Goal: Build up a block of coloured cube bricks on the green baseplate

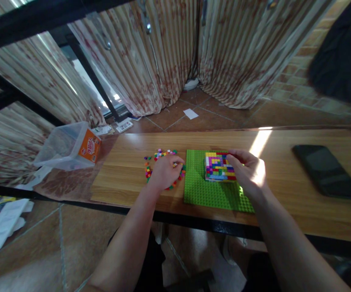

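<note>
pleated beige-and-red fabric curtains (169, 52) are hung at the far side, over brown tiled flooring (221, 115); the long wood-grain table (120, 166) is struck by sunlight (260, 142).

left fingers (178, 159) over loose bricks (148, 172) | right fingers (238, 155) at brick block (216, 167) | green baseplate (201, 194) under block

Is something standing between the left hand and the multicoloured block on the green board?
Nothing visible stands between the left hand over the loose bricks and the block; however, the right hand covers part of the block's right side.
</note>
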Demonstrator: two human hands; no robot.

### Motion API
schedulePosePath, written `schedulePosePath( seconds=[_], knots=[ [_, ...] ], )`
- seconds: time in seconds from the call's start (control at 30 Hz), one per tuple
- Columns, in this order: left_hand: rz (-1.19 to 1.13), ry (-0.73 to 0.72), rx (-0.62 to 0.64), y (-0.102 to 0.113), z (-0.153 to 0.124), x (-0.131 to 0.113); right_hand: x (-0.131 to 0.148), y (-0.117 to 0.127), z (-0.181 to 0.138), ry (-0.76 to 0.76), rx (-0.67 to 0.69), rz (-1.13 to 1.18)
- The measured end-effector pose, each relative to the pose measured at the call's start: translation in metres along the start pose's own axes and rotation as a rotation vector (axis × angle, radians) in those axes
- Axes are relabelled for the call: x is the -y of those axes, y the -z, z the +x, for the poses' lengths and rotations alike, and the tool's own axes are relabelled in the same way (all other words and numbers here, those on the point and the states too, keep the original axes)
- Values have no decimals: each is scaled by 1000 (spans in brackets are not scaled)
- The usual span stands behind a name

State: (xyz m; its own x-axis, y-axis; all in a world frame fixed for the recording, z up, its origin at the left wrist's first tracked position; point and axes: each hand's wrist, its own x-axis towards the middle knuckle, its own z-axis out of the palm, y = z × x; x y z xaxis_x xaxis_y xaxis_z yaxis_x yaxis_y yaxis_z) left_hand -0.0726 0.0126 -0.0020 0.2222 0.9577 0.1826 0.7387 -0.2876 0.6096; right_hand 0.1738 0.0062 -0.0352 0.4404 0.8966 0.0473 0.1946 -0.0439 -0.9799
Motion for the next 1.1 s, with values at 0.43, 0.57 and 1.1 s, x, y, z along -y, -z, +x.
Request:
schedulePosePath(
  seconds=[0.43, 0.57, 1.1],
  knots=[
    [-387, -261, -28, -24, -12, -40, 1, 0, 0, 46, 28, -73],
    [-339, -315, -42, -31, -16, -46, 4, 0, -1, 67, 16, -102],
    [-221, -358, -150, -54, -21, -46, 2, 1, -1, 100, 34, -119]
  ],
)
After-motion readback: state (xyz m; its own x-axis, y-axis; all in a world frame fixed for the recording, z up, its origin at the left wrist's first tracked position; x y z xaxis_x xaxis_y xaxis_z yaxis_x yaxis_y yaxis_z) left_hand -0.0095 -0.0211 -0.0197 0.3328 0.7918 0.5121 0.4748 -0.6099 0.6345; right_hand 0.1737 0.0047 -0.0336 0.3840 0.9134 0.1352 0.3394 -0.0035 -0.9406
